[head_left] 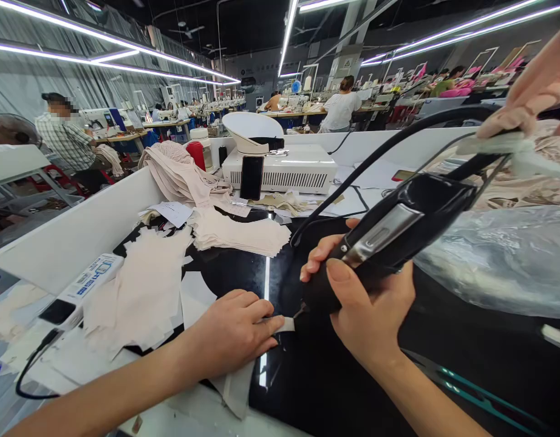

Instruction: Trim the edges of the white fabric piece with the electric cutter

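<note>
My right hand (362, 303) grips a black corded hand tool (398, 230) with a silver panel, its tip pressed down on the glossy black work surface (353, 376). My left hand (234, 331) lies flat, fingertips pinning a small pale fabric strip (285, 324) right at the tool's tip. A larger grey fabric piece (237, 388) lies under my left wrist. The tool's black cable (389, 145) arcs up to the right.
Stacks of beige fabric pieces (138, 291) (239, 230) lie to the left. A white machine (280, 167) stands behind, a clear plastic bag (503, 255) at right. Another person's hand (535, 85) is at upper right. Workers sit at distant tables.
</note>
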{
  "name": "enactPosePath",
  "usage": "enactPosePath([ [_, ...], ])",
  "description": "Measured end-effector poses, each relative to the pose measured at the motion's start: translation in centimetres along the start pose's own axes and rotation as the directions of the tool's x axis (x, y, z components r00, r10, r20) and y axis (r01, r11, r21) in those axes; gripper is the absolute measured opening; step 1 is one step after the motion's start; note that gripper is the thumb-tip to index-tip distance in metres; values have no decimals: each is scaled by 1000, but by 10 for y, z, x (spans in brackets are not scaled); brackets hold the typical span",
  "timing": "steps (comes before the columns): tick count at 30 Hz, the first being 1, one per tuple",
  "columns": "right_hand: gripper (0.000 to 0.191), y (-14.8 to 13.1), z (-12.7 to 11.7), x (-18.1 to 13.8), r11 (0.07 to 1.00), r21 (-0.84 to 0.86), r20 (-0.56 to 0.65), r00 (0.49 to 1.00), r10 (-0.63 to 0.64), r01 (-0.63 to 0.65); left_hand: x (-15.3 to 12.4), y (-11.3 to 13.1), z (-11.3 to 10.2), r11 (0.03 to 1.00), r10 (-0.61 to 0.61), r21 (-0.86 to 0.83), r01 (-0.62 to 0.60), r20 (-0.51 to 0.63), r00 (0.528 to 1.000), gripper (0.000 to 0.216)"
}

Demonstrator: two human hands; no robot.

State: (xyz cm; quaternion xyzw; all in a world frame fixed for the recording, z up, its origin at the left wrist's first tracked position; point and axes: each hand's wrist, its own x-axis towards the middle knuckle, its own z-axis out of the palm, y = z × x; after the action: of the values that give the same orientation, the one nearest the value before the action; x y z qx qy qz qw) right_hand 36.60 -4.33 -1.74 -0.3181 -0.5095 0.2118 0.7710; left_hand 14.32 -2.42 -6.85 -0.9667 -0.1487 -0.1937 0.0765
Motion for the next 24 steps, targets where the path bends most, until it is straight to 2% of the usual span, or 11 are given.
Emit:
enactPosePath([
  [5, 35, -7, 1, 3, 1000, 26, -16, 1000, 2, -1, 0, 0, 0, 1000, 0, 6, 0, -2, 1000, 25],
  [14, 43, 2, 3, -4, 1000, -25, -26, 1000, 4, -5, 0, 0, 0, 1000, -1, -6, 2, 45, 999, 25],
  [24, 38, 0, 3, -3, 999, -35, -19, 1000, 18, -19, 1, 1, -3, 1000, 5, -23, -5, -20, 1000, 19],
])
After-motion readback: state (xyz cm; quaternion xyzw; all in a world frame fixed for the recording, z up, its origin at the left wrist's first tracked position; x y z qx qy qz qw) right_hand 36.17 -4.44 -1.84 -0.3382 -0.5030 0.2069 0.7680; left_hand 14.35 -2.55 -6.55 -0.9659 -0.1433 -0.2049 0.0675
